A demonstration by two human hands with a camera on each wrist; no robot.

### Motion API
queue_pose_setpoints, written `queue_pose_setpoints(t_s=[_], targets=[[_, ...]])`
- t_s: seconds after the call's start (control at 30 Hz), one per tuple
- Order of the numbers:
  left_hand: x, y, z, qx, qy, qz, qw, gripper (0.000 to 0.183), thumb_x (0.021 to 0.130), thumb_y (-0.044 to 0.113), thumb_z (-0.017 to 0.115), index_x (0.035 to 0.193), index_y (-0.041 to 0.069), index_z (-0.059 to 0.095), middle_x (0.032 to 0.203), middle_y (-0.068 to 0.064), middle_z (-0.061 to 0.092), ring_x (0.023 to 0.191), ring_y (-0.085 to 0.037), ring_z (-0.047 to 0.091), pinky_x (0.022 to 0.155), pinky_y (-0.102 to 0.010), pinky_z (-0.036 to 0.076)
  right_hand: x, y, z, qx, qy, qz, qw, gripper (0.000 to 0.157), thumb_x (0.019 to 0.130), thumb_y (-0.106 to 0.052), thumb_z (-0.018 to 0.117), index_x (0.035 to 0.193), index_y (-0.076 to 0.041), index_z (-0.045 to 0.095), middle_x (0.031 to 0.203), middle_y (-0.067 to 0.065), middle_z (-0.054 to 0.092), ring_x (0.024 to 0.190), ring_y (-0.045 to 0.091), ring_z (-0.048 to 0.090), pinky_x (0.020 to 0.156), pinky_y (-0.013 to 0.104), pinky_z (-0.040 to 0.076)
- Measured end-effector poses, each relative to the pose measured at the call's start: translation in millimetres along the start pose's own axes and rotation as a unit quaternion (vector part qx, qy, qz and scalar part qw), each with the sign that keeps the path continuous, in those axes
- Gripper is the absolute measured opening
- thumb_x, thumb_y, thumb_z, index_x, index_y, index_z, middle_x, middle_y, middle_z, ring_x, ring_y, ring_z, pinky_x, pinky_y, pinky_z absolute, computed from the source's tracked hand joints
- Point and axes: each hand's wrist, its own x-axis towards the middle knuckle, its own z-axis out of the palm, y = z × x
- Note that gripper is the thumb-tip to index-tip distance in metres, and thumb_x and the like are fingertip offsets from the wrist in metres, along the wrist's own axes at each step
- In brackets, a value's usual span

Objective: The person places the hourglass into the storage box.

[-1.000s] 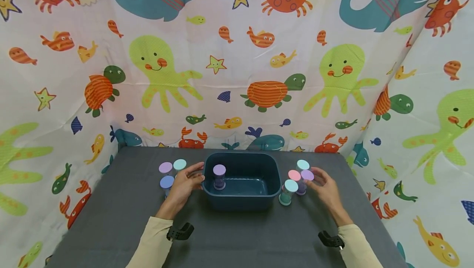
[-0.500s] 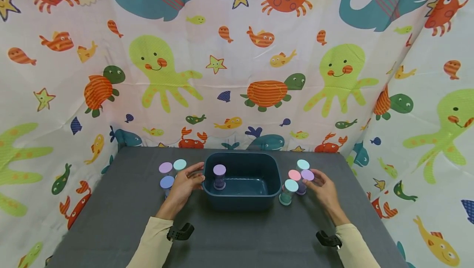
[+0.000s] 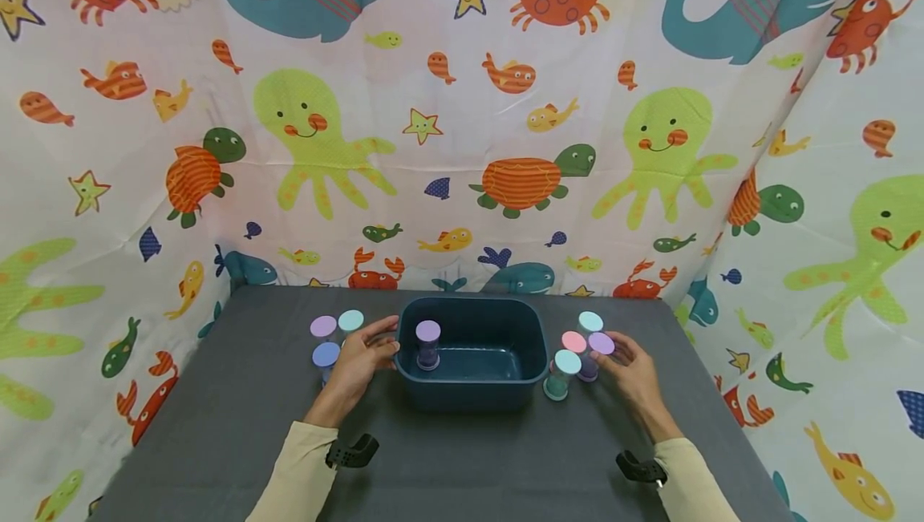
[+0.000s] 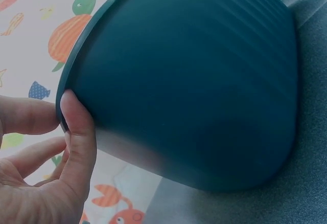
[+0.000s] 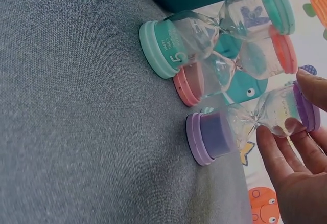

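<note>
My left hand (image 3: 357, 368) pinches the left rim of a dark teal bin (image 3: 472, 395); in the left wrist view the thumb (image 4: 79, 127) lies on the bin's outer wall. Inside the bin, at its left end, stands an hourglass with a lilac cap (image 3: 428, 332). On the right, my right hand (image 3: 635, 374) holds a purple hourglass (image 5: 255, 119) near its top, thumb at the cap and fingers against the glass. It leans slightly, and whether its base touches the table I cannot tell. A mint hourglass (image 5: 219, 27) and a pink hourglass (image 5: 235, 65) stand close beside it.
Another mint-capped hourglass (image 3: 590, 321) stands behind that group. Left of the bin are hourglasses with lilac (image 3: 322, 326), mint (image 3: 350, 321) and blue caps (image 3: 326, 355), partly hidden by my left hand. A patterned curtain (image 3: 462, 249) rises behind the grey table (image 3: 462, 466).
My right hand has shifted slightly left and its fingers have come in around the purple hourglass, whose cap has tipped slightly right. The left hand and the bin have stayed put.
</note>
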Motion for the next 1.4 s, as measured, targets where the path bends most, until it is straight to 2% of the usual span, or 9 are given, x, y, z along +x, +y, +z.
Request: queue_pose_setpoints(t_s=[0.17, 0.27, 0.43, 0.5, 0.6, 0.73, 0.87, 1.17, 1.4], targets=[[0.1, 0.2, 0.5, 0.0, 0.002, 0.001, 1.0, 0.048, 0.093, 0.001, 0.059, 0.14, 0.011, 0.054, 0.139, -0.016, 0.054, 0.107, -0.026, 0.056, 0.069, -0.025, 0.056, -2.5, -3.3, -7.0, -0.012, 0.002, 0.005, 1.0, 0.062, 0.085, -0.032, 0.076, 0.137, -0.008, 0.052, 0.139, 0.016, 0.055, 0.101, -0.009, 0.052, 0.079, 0.005, 0.044], [0.3, 0.0, 0.4, 0.001, 0.007, -0.003, 1.0, 0.047, 0.093, 0.002, 0.06, 0.139, 0.012, 0.055, 0.139, -0.015, 0.054, 0.103, -0.021, 0.057, 0.069, -0.025, 0.056, -5.4, -9.1, -12.4, -0.024, 0.0, 0.01, 1.0, 0.063, 0.086, -0.036, 0.075, 0.138, -0.009, 0.05, 0.14, 0.015, 0.054, 0.112, 0.002, 0.053, 0.083, 0.007, 0.044], [0.1, -0.6, 0.4, 0.003, 0.005, -0.001, 1.0, 0.048, 0.093, 0.001, 0.059, 0.14, 0.011, 0.054, 0.14, -0.015, 0.053, 0.1, -0.016, 0.057, 0.069, -0.025, 0.056, -12.6, -21.0, -23.2, -0.045, -0.005, 0.014, 0.999, 0.065, 0.087, -0.041, 0.072, 0.14, -0.012, 0.049, 0.141, 0.012, 0.053, 0.128, 0.022, 0.05, 0.091, 0.019, 0.045], [-0.1, -1.0, 0.3, 0.003, 0.005, -0.001, 1.0, 0.048, 0.093, 0.001, 0.059, 0.14, 0.011, 0.054, 0.14, -0.015, 0.053, 0.101, -0.016, 0.057, 0.069, -0.025, 0.056, -15.3, -25.0, -27.3, -0.05, -0.005, 0.009, 0.999, 0.065, 0.087, -0.043, 0.072, 0.14, -0.013, 0.049, 0.14, 0.011, 0.053, 0.126, 0.02, 0.051, 0.09, 0.017, 0.045], [-0.4, -1.0, 0.2, 0.0, 0.005, -0.002, 1.0, 0.048, 0.093, 0.001, 0.06, 0.139, 0.011, 0.055, 0.14, -0.015, 0.053, 0.101, -0.017, 0.057, 0.069, -0.025, 0.056, -18.0, -30.3, -32.5, -0.048, 0.002, -0.009, 0.999, 0.065, 0.086, -0.042, 0.073, 0.139, -0.011, 0.051, 0.136, 0.01, 0.056, 0.116, 0.006, 0.054, 0.084, 0.008, 0.045], [-0.1, -1.1, -0.1, -0.004, 0.003, 0.0, 1.0, 0.048, 0.093, 0.001, 0.059, 0.14, 0.011, 0.054, 0.14, -0.015, 0.053, 0.102, -0.017, 0.056, 0.069, -0.025, 0.056, -19.9, -37.4, -39.2, -0.045, 0.012, -0.027, 0.999, 0.062, 0.086, -0.041, 0.074, 0.136, -0.01, 0.053, 0.127, 0.001, 0.059, 0.103, -0.009, 0.051, 0.079, 0.004, 0.045], [0.5, -1.9, -0.6, -0.005, 0.003, -0.004, 1.0, 0.048, 0.093, 0.002, 0.06, 0.139, 0.013, 0.055, 0.14, -0.012, 0.054, 0.103, -0.018, 0.056, 0.07, -0.026, 0.056, -22.1, -46.8, -44.5, -0.054, 0.014, -0.033, 0.998, 0.063, 0.086, -0.043, 0.072, 0.137, -0.012, 0.053, 0.123, -0.008, 0.059, 0.105, -0.007, 0.05, 0.081, 0.005, 0.044], [-0.3, -0.5, -0.2, 0.001, 0.001, -0.005, 1.0, 0.048, 0.094, 0.002, 0.059, 0.14, 0.013, 0.054, 0.14, -0.013, 0.053, 0.103, -0.019, 0.056, 0.07, -0.026, 0.056, -30.6, -77.0, -51.2, -0.043, 0.014, -0.05, 0.998, 0.061, 0.088, -0.04, 0.072, 0.138, -0.011, 0.051, 0.121, -0.013, 0.056, 0.108, -0.003, 0.049, 0.081, 0.006, 0.044], [0.2, -0.3, 0.0, 0.002, 0.001, -0.004, 1.0, 0.048, 0.093, 0.003, 0.06, 0.14, 0.012, 0.054, 0.139, -0.013, 0.053, 0.103, -0.019, 0.055, 0.07, -0.026, 0.056, -32.7, -95.3, -50.2, -0.042, 0.017, -0.08, 0.996, 0.058, 0.088, -0.035, 0.073, 0.137, -0.01, 0.054, 0.122, -0.014, 0.055, 0.107, -0.004, 0.05, 0.082, 0.007, 0.044]])
